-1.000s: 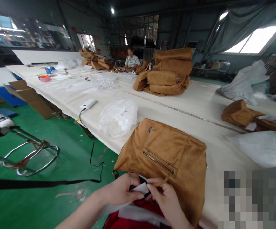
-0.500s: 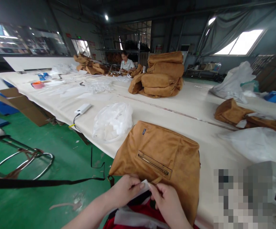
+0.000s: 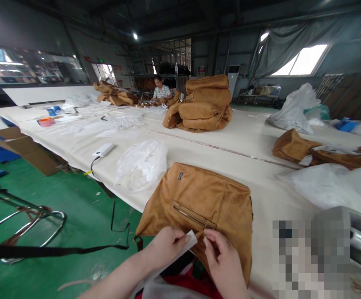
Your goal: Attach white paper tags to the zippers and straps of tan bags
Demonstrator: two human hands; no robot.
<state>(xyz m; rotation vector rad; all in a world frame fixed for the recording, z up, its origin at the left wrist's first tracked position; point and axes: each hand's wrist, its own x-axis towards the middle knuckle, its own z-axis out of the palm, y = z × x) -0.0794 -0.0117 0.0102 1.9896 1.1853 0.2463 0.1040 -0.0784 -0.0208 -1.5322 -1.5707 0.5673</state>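
A tan bag (image 3: 199, 187) lies on the table's near edge, with a small dark label and a zipped pocket (image 3: 192, 215) on its face. My left hand (image 3: 166, 246) is closed on a white strip (image 3: 192, 238), thumb on top, just below the pocket. My right hand (image 3: 225, 259) pinches at the zipper's right end, its fingertips on the brown zipper pull (image 3: 200, 234). The fingertips partly hide the pull. Between my hands and my body hangs translucent white sheeting (image 3: 164, 288) over something red.
A crumpled clear plastic bag (image 3: 143, 164) and a white power bank (image 3: 104, 150) with a cable lie to the left. Tan bags (image 3: 202, 106) are stacked farther back; more lie right (image 3: 292, 147). Someone in a striped shirt (image 3: 162, 92) sits at the far side. A metal stool (image 3: 40, 224) stands left.
My left hand has tilted the white strip's end up and away from the right fingertips. My right fingers have moved up to the zipper pull. The camera view has shifted slightly.
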